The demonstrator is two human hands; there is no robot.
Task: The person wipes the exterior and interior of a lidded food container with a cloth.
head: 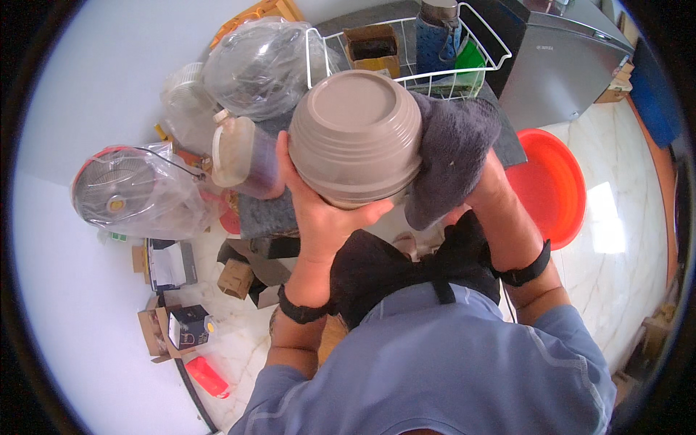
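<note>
A beige ribbed bowl [356,147] is held up in front of me, its round base facing the camera. It may be several bowls nested together; the rims at the lower edge do not settle this. My left hand [326,220] grips it from the near left, thumb along the lower rim and a finger up the left side. A dark grey cloth [454,155] lies against the bowl's right side. My right hand [478,185] holds this cloth, which covers most of its fingers.
Behind the bowl, a white wire basket [435,79] holds a blue bottle [436,41] and a cardboard box [372,51] on a grey table [269,217]. A plastic jug [244,155] stands left. A red basin [549,190] is on the floor, right. A bagged fan [125,190] is far left.
</note>
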